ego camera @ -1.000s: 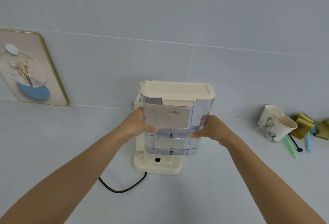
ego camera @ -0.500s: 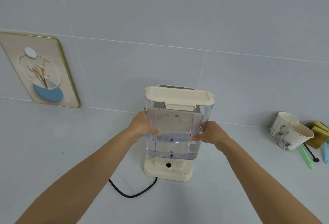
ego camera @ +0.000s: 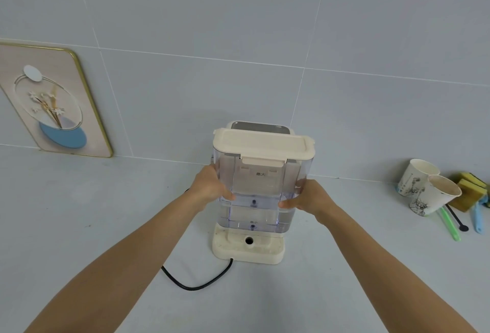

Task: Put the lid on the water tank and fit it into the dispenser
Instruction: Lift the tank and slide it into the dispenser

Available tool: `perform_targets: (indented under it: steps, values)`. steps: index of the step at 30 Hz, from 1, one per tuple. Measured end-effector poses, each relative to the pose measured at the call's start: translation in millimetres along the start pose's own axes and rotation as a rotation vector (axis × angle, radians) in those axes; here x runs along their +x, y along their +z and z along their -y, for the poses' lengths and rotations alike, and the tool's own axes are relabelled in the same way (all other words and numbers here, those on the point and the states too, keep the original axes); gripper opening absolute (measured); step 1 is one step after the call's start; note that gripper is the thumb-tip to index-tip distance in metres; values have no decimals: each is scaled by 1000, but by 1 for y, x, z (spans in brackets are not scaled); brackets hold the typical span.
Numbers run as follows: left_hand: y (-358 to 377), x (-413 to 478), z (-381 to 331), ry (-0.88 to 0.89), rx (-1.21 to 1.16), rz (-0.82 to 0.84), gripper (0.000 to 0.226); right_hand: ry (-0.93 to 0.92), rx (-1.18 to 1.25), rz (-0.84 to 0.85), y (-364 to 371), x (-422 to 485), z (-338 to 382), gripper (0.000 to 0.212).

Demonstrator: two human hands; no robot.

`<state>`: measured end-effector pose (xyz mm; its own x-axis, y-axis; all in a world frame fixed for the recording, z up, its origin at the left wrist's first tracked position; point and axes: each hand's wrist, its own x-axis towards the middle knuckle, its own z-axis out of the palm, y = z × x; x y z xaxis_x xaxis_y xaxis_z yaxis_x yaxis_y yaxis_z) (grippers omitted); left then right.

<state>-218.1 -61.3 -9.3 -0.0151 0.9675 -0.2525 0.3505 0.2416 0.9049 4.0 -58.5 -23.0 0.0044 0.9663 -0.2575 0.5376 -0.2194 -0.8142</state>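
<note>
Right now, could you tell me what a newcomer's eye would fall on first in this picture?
First, the clear water tank at the centre, its cream lid on, gripped on either side by the left hand and the right hand just above the cream dispenser base. Next, the framed flower picture leaning against the tiled wall at the left, and two paper cups with sponges at the far right of the counter.

Clear, glossy plastic rectangular water tank [ego camera: 262, 195]; its flat cream lid [ego camera: 261, 147] is matt plastic. Cream plastic dispenser base [ego camera: 248, 249], smooth, slightly soiled. Pale grey countertop [ego camera: 106, 216] matt. White printed paper cups [ego camera: 427, 189]. Yellow sponges [ego camera: 470, 187], porous.
</note>
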Motion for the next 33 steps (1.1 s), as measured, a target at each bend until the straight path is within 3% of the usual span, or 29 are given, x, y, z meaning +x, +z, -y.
perform_targets:
  steps: [17, 33]
  values:
    - [12, 0, 30, 21, 15, 17, 73, 74, 35, 25, 22, 6, -32, 64]
    - [16, 5, 49, -4, 22, 48, 79, 84, -111, 94, 23, 9, -41, 68]
